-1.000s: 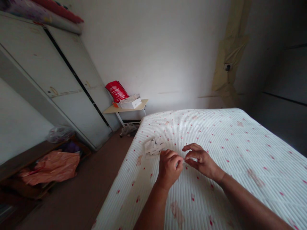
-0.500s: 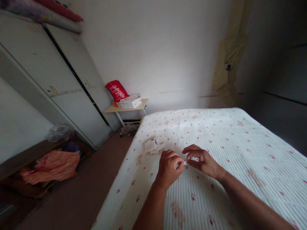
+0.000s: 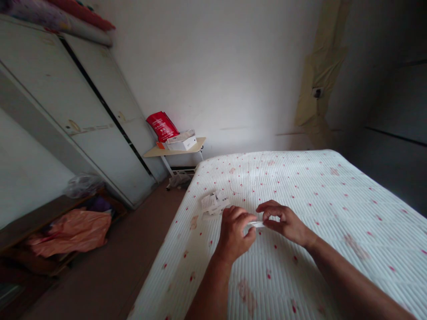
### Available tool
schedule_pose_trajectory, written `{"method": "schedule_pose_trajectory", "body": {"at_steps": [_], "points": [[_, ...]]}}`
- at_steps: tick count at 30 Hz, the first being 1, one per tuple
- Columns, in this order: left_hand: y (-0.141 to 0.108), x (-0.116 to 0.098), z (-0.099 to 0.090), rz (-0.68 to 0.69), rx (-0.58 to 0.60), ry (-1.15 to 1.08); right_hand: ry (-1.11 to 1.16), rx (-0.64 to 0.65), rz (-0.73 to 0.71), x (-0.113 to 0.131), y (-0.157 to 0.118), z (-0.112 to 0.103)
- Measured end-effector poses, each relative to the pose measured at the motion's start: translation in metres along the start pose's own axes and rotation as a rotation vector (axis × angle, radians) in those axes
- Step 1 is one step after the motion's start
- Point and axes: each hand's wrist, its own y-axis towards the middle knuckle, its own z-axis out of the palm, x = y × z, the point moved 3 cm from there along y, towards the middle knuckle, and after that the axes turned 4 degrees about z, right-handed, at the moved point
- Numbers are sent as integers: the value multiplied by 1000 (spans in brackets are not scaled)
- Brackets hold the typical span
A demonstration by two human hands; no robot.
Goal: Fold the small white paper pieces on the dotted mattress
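Observation:
A small white strip [image 3: 257,224], perhaps folded paper, spans the short gap between my two hands above the bed. My right hand [image 3: 285,223] pinches its right end between thumb and forefinger. At the other end, my left hand [image 3: 236,232] has its thumb and forefinger slightly apart, with the strip's left end between them against the forefinger. Just beyond my left hand, printed white papers [image 3: 214,202] lie on the patterned bed cover [image 3: 300,195].
Beyond the bed's far left corner is a small table [image 3: 153,152] with a red bag [image 3: 162,126] and a white box [image 3: 183,143]. A cabinet [image 3: 86,102] stands at the left, near a low shelf with an orange cloth [image 3: 73,231].
My right hand has shifted slightly right, and more of the white strip shows between my hands. My left thumb and forefinger have parted a little.

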Motion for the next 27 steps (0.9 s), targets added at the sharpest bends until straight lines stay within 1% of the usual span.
{"method": "schedule_pose_trajectory", "body": {"at_steps": [6, 10, 14, 18, 21, 25, 27], "points": [[1, -4, 4, -11, 4, 19, 10, 5, 12, -1, 0, 3], [1, -2, 10, -18, 1, 27, -32, 10, -37, 0, 1, 6], [1, 0, 14, -46, -1, 12, -122, -11, -86, 2, 3, 9], [-1, -1, 16, -64, 21, 7, -207, -26, -158, 5, 3, 12], [-1, -1, 17, -81, 30, -6, -236, -30, -182, 4, 2, 10], [-2, 0, 16, -124, 17, -54, -241, -73, -142, -1, 2, 3], [-2, 2, 15, -158, 5, -116, -214, -86, -111, -5, 2, -2]]}}
